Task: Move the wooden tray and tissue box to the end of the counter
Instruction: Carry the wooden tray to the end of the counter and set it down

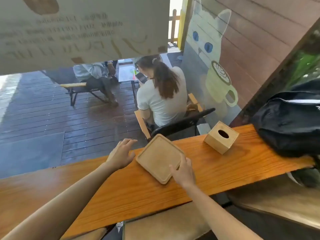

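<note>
A square light wooden tray [158, 157] lies flat on the long orange-brown wooden counter [121, 186], turned diagonally, its far corner over the outer edge. My right hand [183, 170] rests on the tray's near right edge, thumb on the inside surface and fingers along the rim. My left hand [122, 153] hovers just left of the tray with fingers spread, not touching it. A cube-shaped wooden tissue box [221, 137] with an oval hole on top stands further right on the counter, apart from both hands.
A black bag [290, 122] covers the counter's right end, just past the tissue box. Beyond the counter a person sits in a chair [183, 121] on a wooden deck. A banner [83, 28] hangs overhead at the left. Cushioned seats [166, 226] are below the counter's near edge.
</note>
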